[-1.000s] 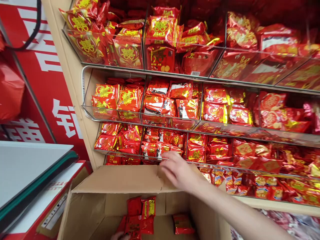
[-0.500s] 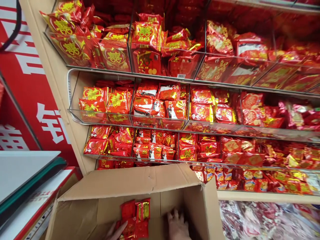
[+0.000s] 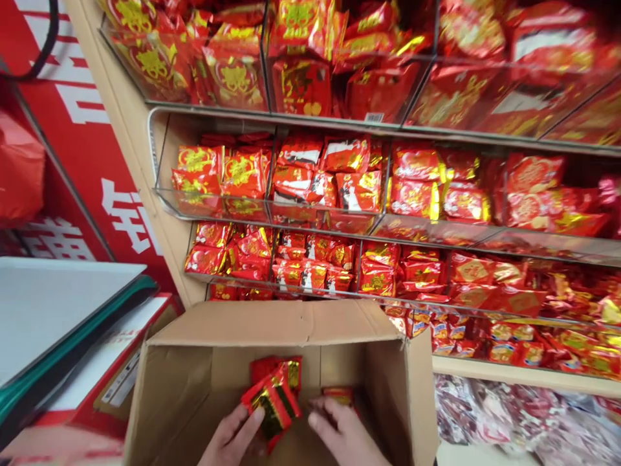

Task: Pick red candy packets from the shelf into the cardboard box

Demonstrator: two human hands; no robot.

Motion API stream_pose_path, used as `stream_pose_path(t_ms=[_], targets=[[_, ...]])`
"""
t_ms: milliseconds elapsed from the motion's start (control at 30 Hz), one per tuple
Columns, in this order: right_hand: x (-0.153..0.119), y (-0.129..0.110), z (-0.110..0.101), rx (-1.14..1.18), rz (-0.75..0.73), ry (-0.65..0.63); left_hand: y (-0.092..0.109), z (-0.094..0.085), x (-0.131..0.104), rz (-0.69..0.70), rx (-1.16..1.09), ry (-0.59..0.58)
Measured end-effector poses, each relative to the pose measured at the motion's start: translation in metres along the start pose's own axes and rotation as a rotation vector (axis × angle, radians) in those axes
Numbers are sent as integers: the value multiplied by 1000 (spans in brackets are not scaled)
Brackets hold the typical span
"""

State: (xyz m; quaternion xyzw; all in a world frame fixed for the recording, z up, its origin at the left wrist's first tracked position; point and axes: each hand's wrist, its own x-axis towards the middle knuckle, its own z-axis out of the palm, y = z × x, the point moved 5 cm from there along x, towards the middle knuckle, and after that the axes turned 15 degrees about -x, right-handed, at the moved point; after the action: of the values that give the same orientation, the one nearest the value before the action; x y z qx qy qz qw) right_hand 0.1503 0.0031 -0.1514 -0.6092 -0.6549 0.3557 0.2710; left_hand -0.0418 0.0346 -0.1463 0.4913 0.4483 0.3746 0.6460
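Inside an open cardboard box [image 3: 233, 323] I see both my hands. My left hand [image 3: 233, 437] is closed on a red-and-gold snack packet [image 3: 272, 401], with the thumb on its face and the packet tilted. Behind it lie more red packets [image 3: 262, 366] against the box's far side. My right hand [image 3: 342, 430] is at the right, fingers slightly curled and thumb apart, with nothing visible between them. Just beyond its knuckles shows another red packet [image 3: 339, 392], partly hidden by the hand; whether they touch I cannot tell.
Shelves with clear-fronted bins [image 3: 330, 220] full of red packets rise behind the box. White-and-teal stacked items [image 3: 68, 310] stand close on the left. Clear bags of wrapped goods [image 3: 524, 414] lie at the lower right.
The left hand has lifted and tilted a packet. My right hand has drawn back from the box's right corner toward the middle, and a packet now shows behind it. The view has shifted.
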Motion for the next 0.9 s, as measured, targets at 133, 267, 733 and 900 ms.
stream_pose_path(t_ms=[133, 267, 733, 900], targets=[[-15, -42, -5, 583, -48, -63, 37, 33, -20, -18, -270, -43], [-18, -56, -12, 646, -20, -8, 53, 38, -25, 7, -358, -2], [-44, -81, -48, 75, -400, 587, 76, 59, -31, -72, -822, -26], [-25, -63, -22, 720, -59, 330, 71, 66, -31, 12, -779, 6]])
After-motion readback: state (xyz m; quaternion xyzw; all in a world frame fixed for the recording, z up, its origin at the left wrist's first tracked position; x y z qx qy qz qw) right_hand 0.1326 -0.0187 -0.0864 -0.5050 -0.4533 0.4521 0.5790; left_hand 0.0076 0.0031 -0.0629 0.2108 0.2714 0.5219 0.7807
